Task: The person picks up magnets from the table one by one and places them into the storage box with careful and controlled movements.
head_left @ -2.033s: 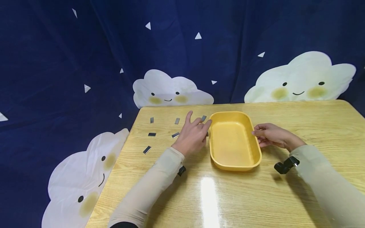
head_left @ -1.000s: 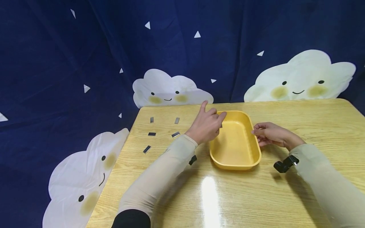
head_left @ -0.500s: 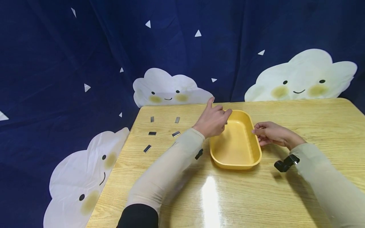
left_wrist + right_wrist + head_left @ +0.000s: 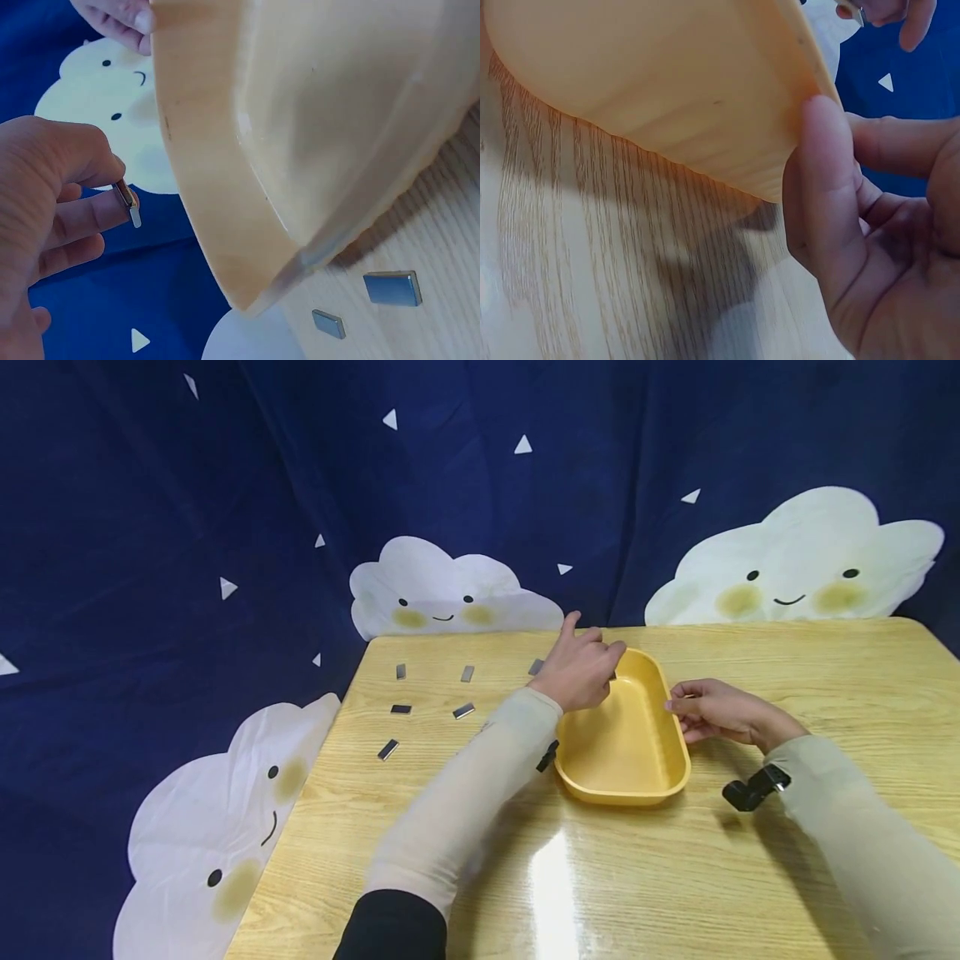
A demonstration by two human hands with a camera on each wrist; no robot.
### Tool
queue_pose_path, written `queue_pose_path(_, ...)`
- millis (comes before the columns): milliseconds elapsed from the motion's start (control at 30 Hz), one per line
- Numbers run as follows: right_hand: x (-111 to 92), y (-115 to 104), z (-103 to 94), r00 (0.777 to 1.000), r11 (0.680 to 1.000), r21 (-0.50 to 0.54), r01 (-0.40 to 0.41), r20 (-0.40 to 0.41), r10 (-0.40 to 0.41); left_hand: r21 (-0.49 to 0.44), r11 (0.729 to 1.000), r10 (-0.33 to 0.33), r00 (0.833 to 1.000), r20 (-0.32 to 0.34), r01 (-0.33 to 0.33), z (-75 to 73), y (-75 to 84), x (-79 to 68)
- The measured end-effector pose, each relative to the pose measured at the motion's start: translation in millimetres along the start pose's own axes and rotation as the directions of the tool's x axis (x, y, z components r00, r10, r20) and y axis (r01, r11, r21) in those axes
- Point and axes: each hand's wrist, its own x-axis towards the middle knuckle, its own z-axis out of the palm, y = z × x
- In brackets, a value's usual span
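Before a navy cloud-print curtain [image 4: 480, 460], a small metal block [image 4: 130, 201] sits pinched in a person's left grip [image 4: 577, 670], above a yellow tray [image 4: 618, 752]; the right grip [image 4: 716, 710] pinches its rim [image 4: 815, 56], apparently for steadiness. Similar blocks [image 4: 401, 709] lie spaced across the tabletop [image 4: 322, 860], perhaps for easier pickup.

Dark blue curtain [image 4: 465, 493], smiling white clouds [image 4: 798, 560], small white triangles [image 4: 523, 446], wood-grain table [image 4: 660, 877]

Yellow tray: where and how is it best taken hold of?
Probably by the long right wall of the tray, from the right, pinched near the top: it stands up thin, and the right hand grips it there. The left looks busier, with the left hand above and metal blocks lying beyond.
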Motion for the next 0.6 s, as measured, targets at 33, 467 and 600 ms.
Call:
queue_pose_path(33,0.1,0.2,-0.3,1.000,1.000,0.000,0.002,0.001,-0.002,-0.003,1.000,-0.004,1.000,0.015,0.005,0.4,0.8,1.8)
queue_pose_path(467,-1.2,2.1,0.7,1.000,1.000,-0.009,0.014,-0.003,-0.014,-0.074,0.995,-0.051,0.991,0.125,0.061,21.2,15.8,22.4)
queue_pose_path(600,0.3,3.7,0.0,1.000,1.000,0.005,0.018,-0.003,-0.018,-0.095,0.993,-0.061,0.989,0.135,0.074,26.0,17.6,25.7)
